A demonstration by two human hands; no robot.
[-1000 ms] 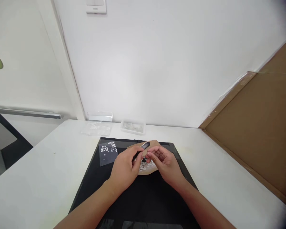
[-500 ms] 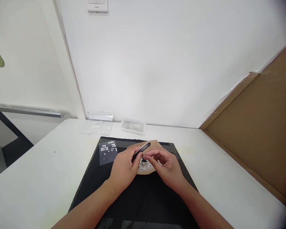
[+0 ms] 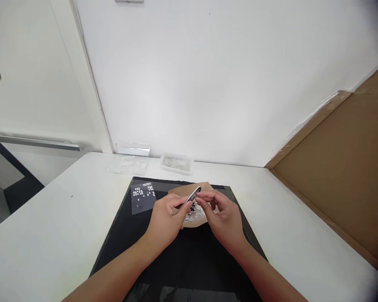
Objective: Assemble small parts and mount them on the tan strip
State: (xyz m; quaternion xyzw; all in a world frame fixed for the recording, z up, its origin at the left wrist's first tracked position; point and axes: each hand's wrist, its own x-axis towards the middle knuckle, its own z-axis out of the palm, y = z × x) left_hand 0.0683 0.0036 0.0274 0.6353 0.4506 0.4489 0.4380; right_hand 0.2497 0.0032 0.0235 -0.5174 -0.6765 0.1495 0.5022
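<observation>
Dark strip [image 3: 194, 193] turned, partly hidden by left hand [image 3: 165, 214].

One head-worn camera looks forward and down across the white surface [image 3: 56, 235] (the white wall [image 3: 192, 79] fills most of the upper half), fairly near the left hand [image 3: 166, 214] and right hand [image 3: 225, 216].

We had a white table [image 3: 66, 226] before us, a black mat [image 3: 182, 260] down across its middle! Up near its back edge we spotted a tray [image 3: 176, 170], and just left of that, clear plastic [image 3: 127, 165] lying flat!
</observation>
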